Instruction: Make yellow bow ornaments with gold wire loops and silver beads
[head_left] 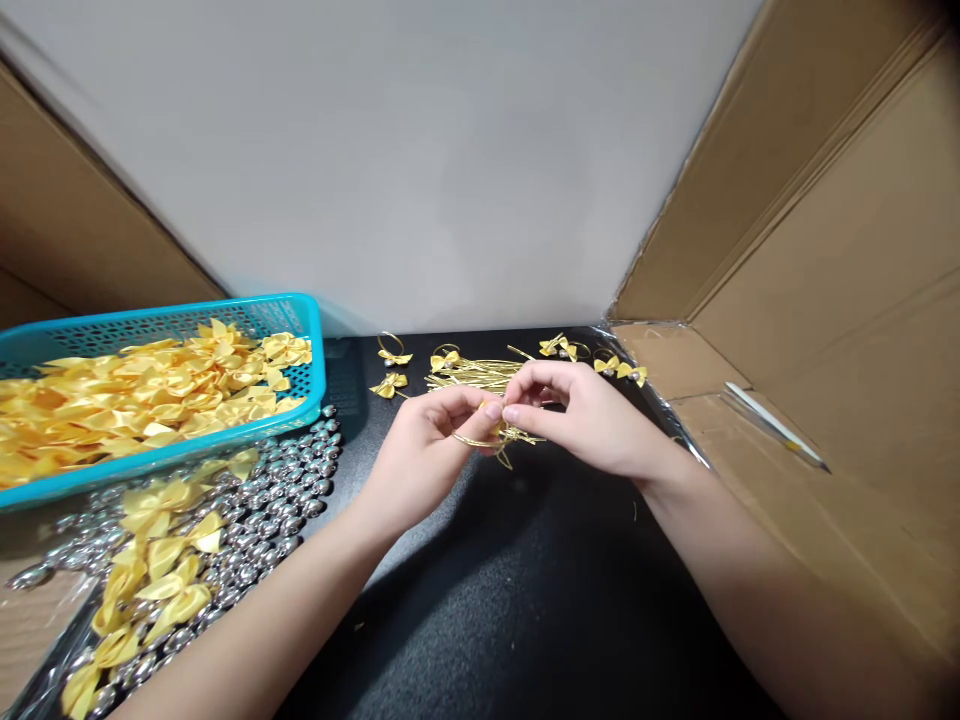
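Two bare hands work above a black surface, toward the middle of its far edge. The left hand has thumb and forefinger closed on a looped gold wire, whose curve sticks out below the fingers. The right hand meets it from the other side, thumb and forefinger closed at the tips, seemingly on the same wire; exactly what lies between the fingertips is hidden.

Just beyond the hands, by the far edge, lies a heap of straight gold wires. Around it are bows on wire: two to its left, one at its near-left end, and more toward the far right corner.

At the left edge stands a blue basket full of yellow bows. In front of it, silver beads are spread, with loose bows lying over them. Off the right edge, a white pen-like tool rests on cardboard.

For this fine work, the left pinch is best kept steady while the right fingers make small, even movements; pulling hard could bend the loop out of shape.
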